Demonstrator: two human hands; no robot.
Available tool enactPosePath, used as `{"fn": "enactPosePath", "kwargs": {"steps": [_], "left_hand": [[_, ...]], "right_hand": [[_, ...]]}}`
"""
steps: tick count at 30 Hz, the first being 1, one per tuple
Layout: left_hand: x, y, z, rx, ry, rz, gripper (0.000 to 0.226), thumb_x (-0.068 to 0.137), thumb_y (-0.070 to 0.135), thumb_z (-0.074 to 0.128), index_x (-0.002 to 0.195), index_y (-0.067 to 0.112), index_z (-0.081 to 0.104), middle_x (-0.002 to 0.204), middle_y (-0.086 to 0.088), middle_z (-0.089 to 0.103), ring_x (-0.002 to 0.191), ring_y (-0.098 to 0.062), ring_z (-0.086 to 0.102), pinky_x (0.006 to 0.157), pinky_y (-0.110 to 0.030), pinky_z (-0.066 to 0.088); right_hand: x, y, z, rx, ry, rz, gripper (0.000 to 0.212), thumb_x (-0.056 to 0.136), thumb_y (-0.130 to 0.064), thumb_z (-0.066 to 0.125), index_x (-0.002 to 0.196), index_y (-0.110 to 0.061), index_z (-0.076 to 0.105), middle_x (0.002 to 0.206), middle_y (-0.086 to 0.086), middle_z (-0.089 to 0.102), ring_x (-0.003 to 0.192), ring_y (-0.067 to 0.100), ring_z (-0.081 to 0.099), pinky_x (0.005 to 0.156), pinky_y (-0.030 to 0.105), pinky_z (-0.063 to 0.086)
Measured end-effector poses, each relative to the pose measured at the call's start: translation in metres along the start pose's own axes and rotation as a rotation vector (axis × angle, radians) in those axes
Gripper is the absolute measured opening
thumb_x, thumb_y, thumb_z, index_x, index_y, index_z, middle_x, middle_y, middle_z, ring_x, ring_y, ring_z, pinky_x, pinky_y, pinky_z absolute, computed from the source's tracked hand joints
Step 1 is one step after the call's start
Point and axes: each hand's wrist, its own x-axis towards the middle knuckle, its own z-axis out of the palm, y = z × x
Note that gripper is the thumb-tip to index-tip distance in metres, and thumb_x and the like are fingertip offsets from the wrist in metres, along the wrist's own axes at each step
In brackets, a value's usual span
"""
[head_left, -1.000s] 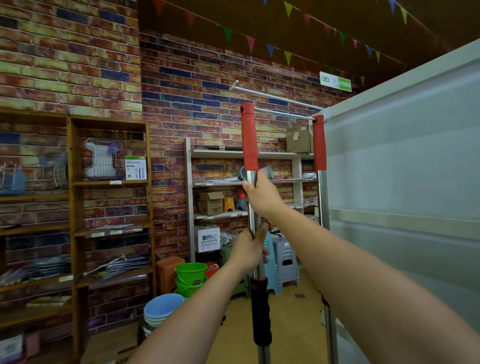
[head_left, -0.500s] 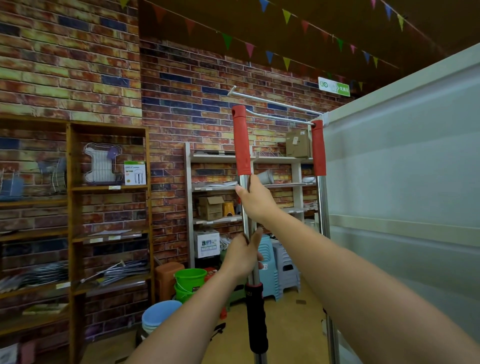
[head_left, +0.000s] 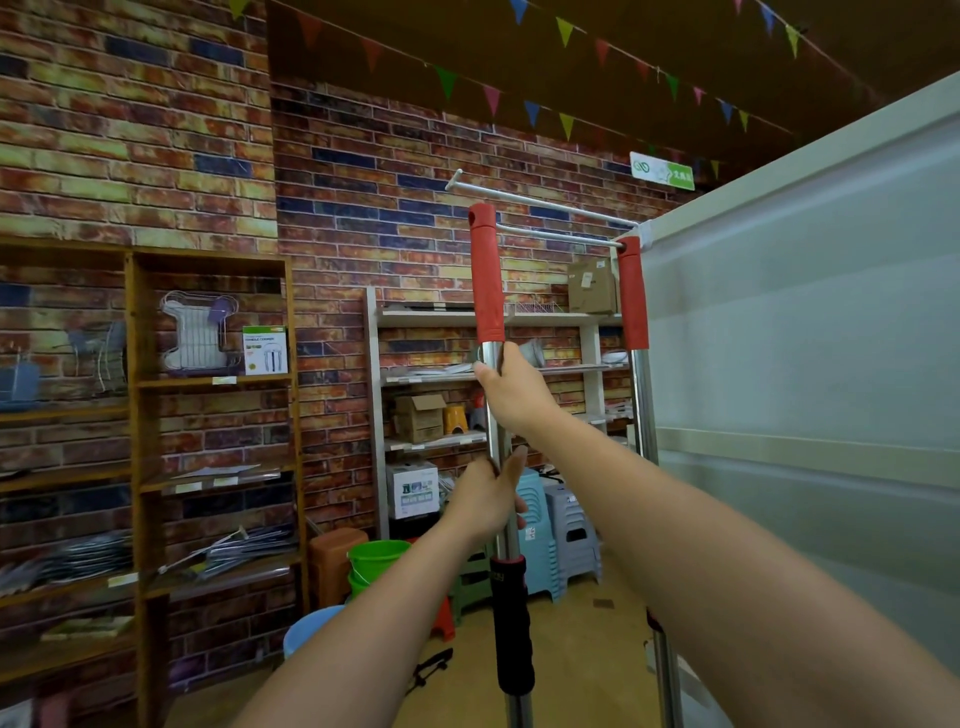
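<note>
A steel pole with a red top grip (head_left: 487, 275) and a black lower grip (head_left: 512, 623) stands upright in front of me. My right hand (head_left: 514, 392) grips the bare steel just under the red grip. My left hand (head_left: 488, 501) holds the pole lower down, above the black grip. A second steel pole with a red grip (head_left: 632, 296) hangs at the right, its top at the two metal hooks (head_left: 545, 215) sticking out from the white panel (head_left: 810, 338).
A wooden shelf unit (head_left: 140, 415) stands at the left along the brick wall. White metal shelves (head_left: 436, 374) with boxes stand behind the pole. Green buckets (head_left: 374, 561), a blue basin (head_left: 306, 629) and stacked plastic stools (head_left: 550, 535) sit on the floor.
The held pole has shifted slightly left and lower, away from the hooks, with both hands still around it. My view has tilted up a little.
</note>
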Motion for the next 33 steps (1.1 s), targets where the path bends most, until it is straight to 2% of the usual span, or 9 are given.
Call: {"fn": "enactPosePath", "kwargs": {"steps": [6,9,11,14,17,23,26,29,33], "left_hand": [[0.014,0.005,0.018,-0.027,-0.076,-0.019,0.056,0.094,0.05,0.036,0.109,-0.001,0.055,0.065,-0.007,0.061,0.032,-0.003,0.05,0.039,-0.019,0.037],[0.029,0.006,0.041,-0.098,-0.123,-0.039,0.048,0.091,0.051,0.042,0.095,0.005,0.053,0.066,-0.009,0.061,0.052,-0.02,0.058,0.065,-0.039,0.055],[0.04,0.01,0.054,-0.094,-0.132,-0.033,0.043,0.09,0.053,0.044,0.08,0.011,0.048,0.07,-0.016,0.062,0.065,-0.028,0.058,0.077,-0.052,0.053],[0.056,0.014,0.073,-0.064,-0.135,-0.027,0.054,0.088,0.057,0.043,0.092,0.004,0.053,0.087,-0.022,0.066,0.071,-0.031,0.063,0.066,-0.04,0.052],[0.07,0.021,0.094,-0.037,-0.146,-0.019,0.059,0.088,0.057,0.043,0.094,-0.001,0.054,0.077,-0.017,0.06,0.067,-0.029,0.058,0.061,-0.035,0.046],[0.086,0.03,0.128,-0.085,-0.202,-0.019,0.029,0.094,0.037,0.047,0.091,0.008,0.046,0.082,-0.016,0.058,0.086,-0.034,0.062,0.071,-0.04,0.052],[0.09,0.03,0.137,-0.065,-0.192,0.0,0.026,0.097,0.027,0.044,0.102,0.002,0.049,0.084,-0.015,0.06,0.075,-0.027,0.059,0.052,-0.023,0.046],[0.089,0.03,0.143,-0.057,-0.17,0.004,0.028,0.095,0.034,0.046,0.082,0.01,0.049,0.088,-0.017,0.064,0.082,-0.031,0.063,0.06,-0.033,0.047],[0.081,0.037,0.141,-0.06,-0.152,-0.022,0.031,0.095,0.038,0.043,0.073,0.017,0.039,0.085,-0.013,0.061,0.08,-0.026,0.058,0.06,-0.029,0.04]], "right_hand": [[0.006,0.018,-0.018,-0.029,0.052,0.045,0.033,0.098,-0.028,0.038,0.126,-0.011,0.04,0.099,0.008,0.054,0.072,0.014,0.049,0.063,0.031,0.04],[0.008,0.035,-0.035,-0.006,0.076,0.078,0.034,0.098,-0.028,0.038,0.129,-0.013,0.04,0.105,0.007,0.053,0.082,0.018,0.05,0.069,0.032,0.039],[0.013,0.045,-0.047,-0.02,0.092,0.09,0.035,0.098,-0.028,0.038,0.13,-0.012,0.04,0.109,0.008,0.053,0.089,0.021,0.05,0.074,0.031,0.038],[0.022,0.06,-0.063,-0.058,0.128,0.115,0.037,0.098,-0.028,0.038,0.131,-0.012,0.04,0.12,0.013,0.056,0.099,0.025,0.052,0.079,0.03,0.037],[0.029,0.076,-0.079,-0.068,0.154,0.12,0.037,0.098,-0.028,0.038,0.132,-0.014,0.041,0.122,0.009,0.057,0.101,0.023,0.053,0.082,0.03,0.038],[0.037,0.098,-0.1,-0.117,0.169,0.142,0.042,0.097,-0.031,0.039,0.138,-0.018,0.036,0.132,0.008,0.053,0.117,0.028,0.052,0.097,0.037,0.041],[0.038,0.104,-0.105,-0.12,0.156,0.139,0.04,0.098,-0.03,0.038,0.136,-0.018,0.038,0.13,0.008,0.053,0.115,0.026,0.052,0.092,0.034,0.041],[0.038,0.11,-0.108,-0.118,0.171,0.128,0.037,0.097,-0.031,0.038,0.132,-0.02,0.042,0.127,0.008,0.056,0.113,0.026,0.053,0.093,0.035,0.041],[0.037,0.111,-0.108,-0.121,0.174,0.122,0.035,0.097,-0.032,0.038,0.13,-0.02,0.043,0.122,0.004,0.057,0.11,0.024,0.053,0.092,0.035,0.041]]}}
